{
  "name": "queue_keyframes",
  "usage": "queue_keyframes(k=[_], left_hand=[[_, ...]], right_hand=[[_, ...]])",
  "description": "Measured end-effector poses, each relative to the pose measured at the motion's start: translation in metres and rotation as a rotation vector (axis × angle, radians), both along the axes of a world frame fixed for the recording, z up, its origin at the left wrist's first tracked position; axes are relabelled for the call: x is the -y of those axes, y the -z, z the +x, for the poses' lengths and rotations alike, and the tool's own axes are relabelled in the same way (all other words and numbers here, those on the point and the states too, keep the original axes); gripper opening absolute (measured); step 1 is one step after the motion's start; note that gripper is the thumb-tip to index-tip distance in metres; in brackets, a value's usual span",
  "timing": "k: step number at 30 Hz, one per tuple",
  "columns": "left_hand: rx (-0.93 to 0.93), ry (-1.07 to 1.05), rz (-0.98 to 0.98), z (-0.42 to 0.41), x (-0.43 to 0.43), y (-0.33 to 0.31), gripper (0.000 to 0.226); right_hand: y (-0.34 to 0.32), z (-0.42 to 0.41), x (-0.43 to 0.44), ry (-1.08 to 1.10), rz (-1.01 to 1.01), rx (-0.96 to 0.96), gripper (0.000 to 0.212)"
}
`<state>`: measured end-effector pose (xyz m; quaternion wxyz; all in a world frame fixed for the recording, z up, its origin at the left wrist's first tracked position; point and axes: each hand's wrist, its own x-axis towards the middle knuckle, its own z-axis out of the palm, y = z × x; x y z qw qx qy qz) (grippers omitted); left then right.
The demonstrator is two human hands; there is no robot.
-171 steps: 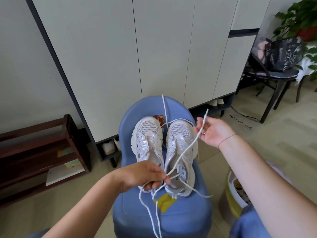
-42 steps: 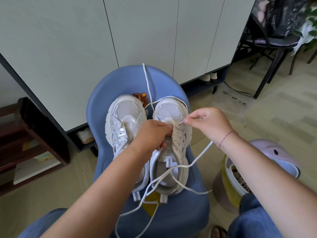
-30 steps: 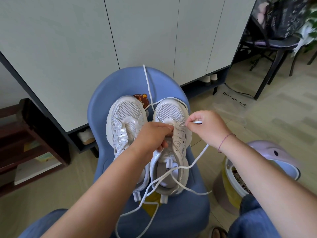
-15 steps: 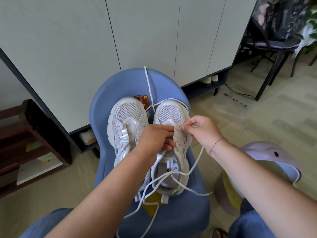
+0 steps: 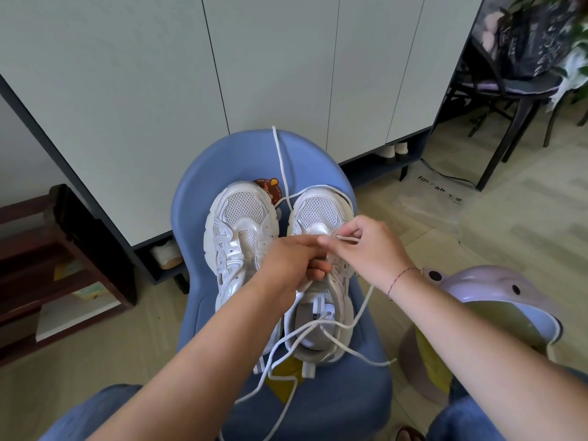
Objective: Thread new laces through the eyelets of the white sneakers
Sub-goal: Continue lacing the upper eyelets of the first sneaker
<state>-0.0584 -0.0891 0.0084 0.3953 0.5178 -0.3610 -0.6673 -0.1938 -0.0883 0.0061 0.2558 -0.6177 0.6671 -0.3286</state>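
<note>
Two white sneakers stand side by side on a blue chair [image 5: 318, 160], toes pointing away from me. The left sneaker [image 5: 241, 230] has no hand on it. Over the tongue of the right sneaker [image 5: 321, 214], my left hand [image 5: 286, 262] grips the shoe's upper edge. My right hand [image 5: 369, 249] pinches the white lace [image 5: 359, 313] at the eyelets by the toe end. Loose lace trails across the shoe's opening and off the seat front. Another strand runs up the chair back.
White cabinet doors [image 5: 159, 90] rise behind the chair. A dark wooden rack [image 5: 63, 265] stands at the left. A lilac bin with a yellow liner [image 5: 496, 313] sits close at my right. A black chair with a bag [image 5: 525, 74] is at the far right.
My right hand has drawn the lace end in toward the front eyelets, meeting my left fingertips. My left hand has kept its hold on the right sneaker.
</note>
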Motion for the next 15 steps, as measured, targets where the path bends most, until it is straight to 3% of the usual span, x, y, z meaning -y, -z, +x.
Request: queue_keyframes(k=[5, 13, 15], left_hand=[[-0.027, 0.013, 0.026, 0.002, 0.0, -0.001, 0.031], [0.056, 0.057, -0.027, 0.003, -0.002, -0.003, 0.029], [0.112, 0.055, -0.08, 0.002, -0.004, -0.002, 0.027]], right_hand=[[-0.008, 0.003, -0.007, -0.053, 0.152, 0.022, 0.042], [-0.013, -0.002, -0.005, -0.052, 0.154, 0.169, 0.011], [-0.01, -0.006, -0.004, -0.057, 0.15, 0.208, 0.018]])
